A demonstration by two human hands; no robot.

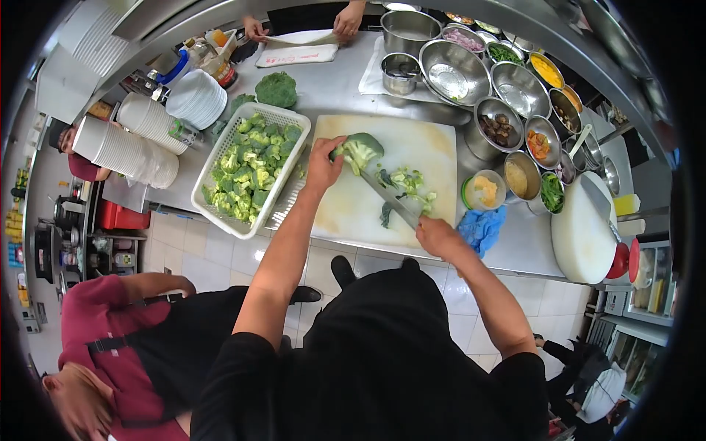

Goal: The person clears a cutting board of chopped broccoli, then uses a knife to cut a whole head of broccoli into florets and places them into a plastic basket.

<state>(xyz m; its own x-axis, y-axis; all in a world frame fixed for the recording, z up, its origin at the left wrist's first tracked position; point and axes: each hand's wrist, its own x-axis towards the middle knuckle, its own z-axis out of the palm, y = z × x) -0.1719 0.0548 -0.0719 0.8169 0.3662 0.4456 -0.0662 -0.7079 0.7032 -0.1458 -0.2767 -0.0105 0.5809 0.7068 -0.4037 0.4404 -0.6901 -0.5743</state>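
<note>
Left hand grips broccoli head, steadying it above cutting board; right hand clasps knife, blade angled to stem, scraps beneath, basket left of hands catching florets.

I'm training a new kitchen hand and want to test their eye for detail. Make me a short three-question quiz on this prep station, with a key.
1. What does the left hand hold?
A) a steel bowl
B) a broccoli head
C) a folded towel
2. True or false: the basket of cut florets stands to the left of the cutting board.
3. Fill in the blank: the right hand grips the handle of a ____.

Key: 1. B; 2. True; 3. knife
</note>
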